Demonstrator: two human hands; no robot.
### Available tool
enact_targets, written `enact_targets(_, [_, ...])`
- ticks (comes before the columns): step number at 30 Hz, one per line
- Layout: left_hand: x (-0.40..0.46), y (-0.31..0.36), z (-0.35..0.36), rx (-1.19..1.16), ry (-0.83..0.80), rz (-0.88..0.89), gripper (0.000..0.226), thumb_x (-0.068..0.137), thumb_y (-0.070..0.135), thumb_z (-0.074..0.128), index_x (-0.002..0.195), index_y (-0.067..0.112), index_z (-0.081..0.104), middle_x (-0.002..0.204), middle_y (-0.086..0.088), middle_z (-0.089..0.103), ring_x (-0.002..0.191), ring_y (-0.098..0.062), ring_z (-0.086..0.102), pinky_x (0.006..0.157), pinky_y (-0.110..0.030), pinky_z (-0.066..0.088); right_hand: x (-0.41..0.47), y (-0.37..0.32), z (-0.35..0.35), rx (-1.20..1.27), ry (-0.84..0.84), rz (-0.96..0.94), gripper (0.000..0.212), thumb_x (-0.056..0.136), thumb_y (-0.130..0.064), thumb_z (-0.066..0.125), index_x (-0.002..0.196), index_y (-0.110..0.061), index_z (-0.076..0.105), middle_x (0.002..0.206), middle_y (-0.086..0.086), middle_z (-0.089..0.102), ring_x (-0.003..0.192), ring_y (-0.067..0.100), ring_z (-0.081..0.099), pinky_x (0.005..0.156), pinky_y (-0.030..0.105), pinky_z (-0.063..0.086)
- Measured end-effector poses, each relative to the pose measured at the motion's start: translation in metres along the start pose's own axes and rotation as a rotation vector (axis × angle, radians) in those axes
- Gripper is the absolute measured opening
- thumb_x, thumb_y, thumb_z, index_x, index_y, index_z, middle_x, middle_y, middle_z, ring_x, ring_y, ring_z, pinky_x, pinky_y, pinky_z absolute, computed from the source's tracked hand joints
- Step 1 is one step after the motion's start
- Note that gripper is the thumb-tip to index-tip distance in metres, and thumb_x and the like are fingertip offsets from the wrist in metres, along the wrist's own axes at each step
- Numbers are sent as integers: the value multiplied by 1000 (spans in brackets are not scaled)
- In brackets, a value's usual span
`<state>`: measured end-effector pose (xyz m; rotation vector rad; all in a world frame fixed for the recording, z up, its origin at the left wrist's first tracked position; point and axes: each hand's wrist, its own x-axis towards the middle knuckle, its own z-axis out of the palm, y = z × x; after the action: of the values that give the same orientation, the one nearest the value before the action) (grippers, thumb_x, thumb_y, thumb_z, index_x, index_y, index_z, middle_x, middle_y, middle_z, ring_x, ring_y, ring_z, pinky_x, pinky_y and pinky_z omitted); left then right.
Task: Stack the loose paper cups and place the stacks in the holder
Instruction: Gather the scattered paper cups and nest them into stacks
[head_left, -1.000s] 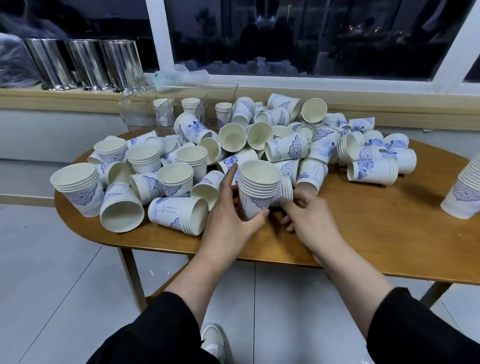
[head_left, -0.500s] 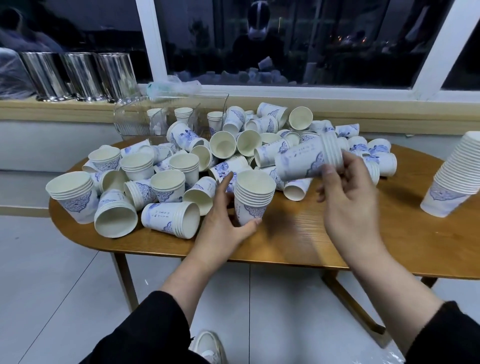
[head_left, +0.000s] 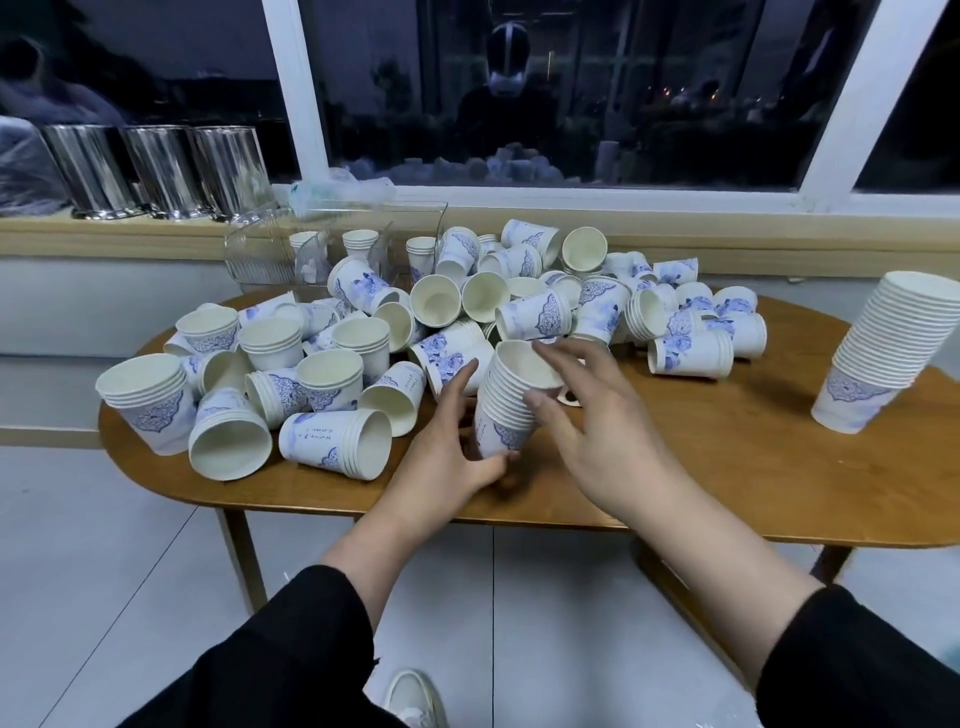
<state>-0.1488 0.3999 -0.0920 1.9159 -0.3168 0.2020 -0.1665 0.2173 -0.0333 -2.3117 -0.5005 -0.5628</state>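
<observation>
A stack of white paper cups with blue print (head_left: 506, 402) stands near the front middle of the wooden table (head_left: 727, 467), leaning slightly left. My left hand (head_left: 449, 447) grips its lower part from the left, thumb under the base side. My right hand (head_left: 587, 415) is at the stack's right side with fingers spread, fingertips at the top rim and the side. A heap of loose cups and short stacks (head_left: 395, 338) covers the table's left and back. A clear plastic holder (head_left: 332, 249) with a few cups inside stands at the back left.
A tall leaning stack of cups (head_left: 883, 353) stands at the table's right end. Three steel canisters (head_left: 156, 171) sit on the window ledge at the back left. The table's front edge runs just below my hands, with tiled floor beneath.
My right hand brought the short stack it held in the air down onto the stack in my left hand; that stack is now taller. My right hand's fingers have opened.
</observation>
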Motion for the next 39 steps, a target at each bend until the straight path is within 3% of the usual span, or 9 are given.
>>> enact_targets(2, [1, 5, 6, -1, -19, -5, 99, 71, 31, 85, 142, 62, 22, 141, 18, 53, 126, -2, 55, 107, -38, 49, -9, 7, -1, 76, 10, 93, 60, 94, -41, 60, 148, -24, 42, 145, -3, 43, 128, 15, 48, 107, 39, 43])
enact_targets(9, [8, 34, 77, -28, -92, 25, 95, 77, 25, 83, 151, 40, 25, 140, 18, 57, 125, 1, 54, 105, -25, 45, -32, 32, -27, 316, 117, 314, 91, 80, -28, 80, 152, -32, 25, 131, -33, 46, 127, -2, 47, 104, 21, 40])
enact_targets(15, [29, 60, 151, 57, -258, 53, 74, 81, 23, 80, 145, 30, 42, 136, 10, 60, 120, -3, 55, 92, -13, 40, -52, 77, -75, 286, 265, 406, 74, 79, -15, 81, 139, -25, 40, 122, -22, 53, 105, -29, 45, 86, -4, 35])
enact_targets(18, [40, 65, 180, 145, -337, 90, 67, 87, 21, 74, 146, 27, 42, 139, 4, 60, 127, -12, 55, 102, -24, 43, -58, 102, -94, 269, 329, 449, 68, 80, -17, 81, 134, -27, 41, 117, -29, 52, 109, -18, 51, 79, -4, 35])
enact_targets(21, [48, 62, 194, 311, -375, 129, 67, 94, 19, 63, 153, 30, 34, 146, 2, 54, 132, -17, 51, 109, -33, 42, -54, 128, -103, 203, 342, 486, 77, 79, -25, 81, 142, -22, 37, 127, -16, 53, 116, 0, 51, 89, 2, 35])
enact_targets(25, [50, 54, 181, 273, -253, 210, 49, 95, 25, 64, 143, 21, 52, 139, 1, 59, 125, -15, 57, 108, -35, 43, -45, 157, -102, 174, 341, 504, 85, 79, -29, 81, 147, -20, 32, 144, -7, 48, 129, 8, 46, 102, 23, 38])
enact_targets(29, [62, 38, 147, 458, 161, 351, 28, 91, 27, 67, 116, 17, 66, 112, -2, 64, 105, -23, 60, 95, -41, 48, -46, 170, -92, 163, 377, 578, 80, 81, -24, 80, 145, -23, 33, 140, -3, 51, 118, 10, 54, 95, 27, 45])
enact_targets(33, [83, 29, 124, 711, 298, 176, 43, 87, 42, 67, 122, 17, 61, 119, -8, 61, 114, -30, 55, 98, -47, 44, -62, 153, -82, 87, 557, 602, 46, 79, -32, 81, 112, -24, 50, 93, -2, 58, 86, 16, 56, 80, 38, 50])
enact_targets(39, [104, 20, 132, 969, 250, 144, 57, 83, 60, 65, 126, 22, 57, 124, -6, 59, 114, -31, 52, 94, -46, 39, -66, 136, -70, 140, 219, 550, 24, 80, -41, 75, 76, -21, 62, 70, -3, 60, 68, 13, 55, 68, 38, 49])
